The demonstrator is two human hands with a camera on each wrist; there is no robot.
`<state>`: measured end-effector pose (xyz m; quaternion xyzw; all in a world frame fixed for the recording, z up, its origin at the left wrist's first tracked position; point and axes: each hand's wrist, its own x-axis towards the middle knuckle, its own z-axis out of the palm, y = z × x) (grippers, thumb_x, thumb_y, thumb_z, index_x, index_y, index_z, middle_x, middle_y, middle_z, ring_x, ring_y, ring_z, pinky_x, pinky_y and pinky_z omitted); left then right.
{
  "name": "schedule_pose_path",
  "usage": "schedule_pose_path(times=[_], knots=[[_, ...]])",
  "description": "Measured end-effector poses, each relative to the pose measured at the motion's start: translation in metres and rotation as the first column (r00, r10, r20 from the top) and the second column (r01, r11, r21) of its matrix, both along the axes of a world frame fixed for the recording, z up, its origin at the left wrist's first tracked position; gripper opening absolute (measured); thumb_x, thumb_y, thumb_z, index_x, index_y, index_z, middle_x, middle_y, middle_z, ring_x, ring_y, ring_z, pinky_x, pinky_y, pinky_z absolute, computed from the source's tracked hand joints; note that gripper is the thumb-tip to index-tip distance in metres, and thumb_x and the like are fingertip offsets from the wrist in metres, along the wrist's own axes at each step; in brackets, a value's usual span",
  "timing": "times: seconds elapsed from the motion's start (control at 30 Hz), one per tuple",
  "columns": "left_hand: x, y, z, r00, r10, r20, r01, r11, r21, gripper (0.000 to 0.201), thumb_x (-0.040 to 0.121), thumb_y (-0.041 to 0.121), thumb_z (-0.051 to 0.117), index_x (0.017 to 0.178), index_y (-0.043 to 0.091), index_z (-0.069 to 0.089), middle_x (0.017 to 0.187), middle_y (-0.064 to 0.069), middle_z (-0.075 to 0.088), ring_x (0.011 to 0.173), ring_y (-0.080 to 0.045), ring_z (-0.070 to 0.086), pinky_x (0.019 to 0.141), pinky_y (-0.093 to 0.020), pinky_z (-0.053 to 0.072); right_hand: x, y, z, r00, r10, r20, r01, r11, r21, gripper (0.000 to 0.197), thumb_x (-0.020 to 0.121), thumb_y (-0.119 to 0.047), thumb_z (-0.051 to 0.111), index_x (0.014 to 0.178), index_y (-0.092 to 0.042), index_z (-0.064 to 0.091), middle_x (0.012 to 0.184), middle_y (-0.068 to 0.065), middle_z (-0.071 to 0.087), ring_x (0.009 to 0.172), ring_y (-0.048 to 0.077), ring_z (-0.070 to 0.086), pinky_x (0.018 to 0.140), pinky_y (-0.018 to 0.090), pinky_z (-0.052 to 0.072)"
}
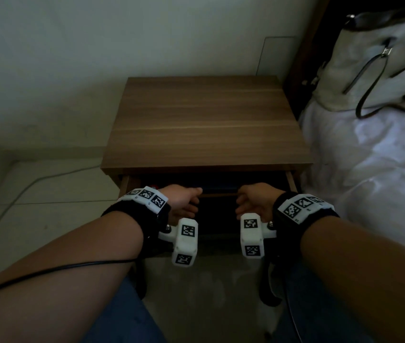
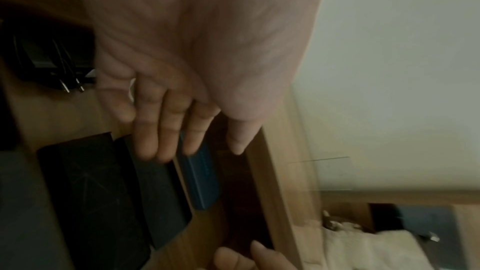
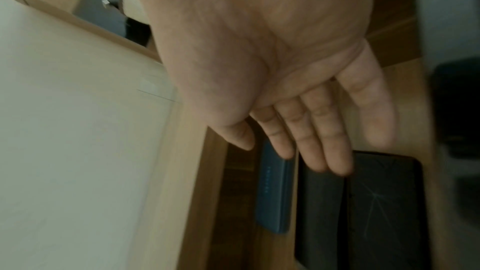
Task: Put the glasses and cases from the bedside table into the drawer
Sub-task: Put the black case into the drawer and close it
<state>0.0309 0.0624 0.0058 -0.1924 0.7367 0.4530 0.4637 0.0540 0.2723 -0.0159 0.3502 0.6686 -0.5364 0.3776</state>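
- A wooden bedside table [image 1: 206, 120] is seen against a pale wall [image 1: 72, 58], with a bed in white sheets [image 1: 374, 174] and a light handbag [image 1: 379, 70] to its right.
- A cable [image 1: 23, 191] is laid across the tiled floor at the left.
- The drawer [image 1: 291, 180] is seen slightly open under the table top.
- Inside it, a blue case [image 3: 275, 192] is laid beside two black cases [image 3: 361, 208], nearest the table; folded glasses [image 2: 64, 69] are seen further along.
- The left hand [image 1: 184, 199] and right hand [image 1: 253, 200] are placed at the drawer front, fingers straight and together, nothing gripped.
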Motion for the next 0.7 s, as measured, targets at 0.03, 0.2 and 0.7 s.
schedule_pose_path(times=[0.03,0.2,0.7], knots=[[0.005,0.001,0.003,1.0,0.001,0.007,-0.001,1.0,0.018,0.037,0.097,0.044,0.05,0.095,0.008,0.062,0.097,-0.008,0.067,0.086,-0.02,0.064,0.084,-0.034,0.052,0.004,-0.001,0.004,1.0,0.005,0.003,-0.005,1.0,-0.016,0.04,0.098,-0.037,0.04,0.096,-0.001,0.056,0.09,0.018,0.066,0.118,0.04,0.059,0.107,0.051,0.042],[0.031,0.003,0.015,0.999,-0.019,0.031,0.017,0.999,0.048,0.039,0.098,0.042,0.049,0.095,0.004,0.058,0.091,-0.014,0.069,0.084,-0.023,0.067,0.093,-0.038,0.051,0.028,-0.015,0.019,0.997,0.077,0.021,-0.075,0.995,-0.068,0.04,0.099,-0.04,0.038,0.094,-0.003,0.055,0.087,0.019,0.069,0.119,0.039,0.059,0.109,0.049,0.04],[0.063,-0.003,0.017,0.961,-0.266,0.071,0.267,0.964,-0.003,0.045,0.096,0.056,0.041,0.095,0.015,0.061,0.123,-0.014,0.068,0.121,-0.031,0.057,0.112,-0.047,0.037,0.06,-0.027,0.023,0.96,0.277,0.045,-0.277,0.961,-0.014,0.044,0.096,-0.05,0.036,0.09,-0.011,0.057,0.13,0.024,0.059,0.123,0.038,0.052,0.11,0.048,0.037]])
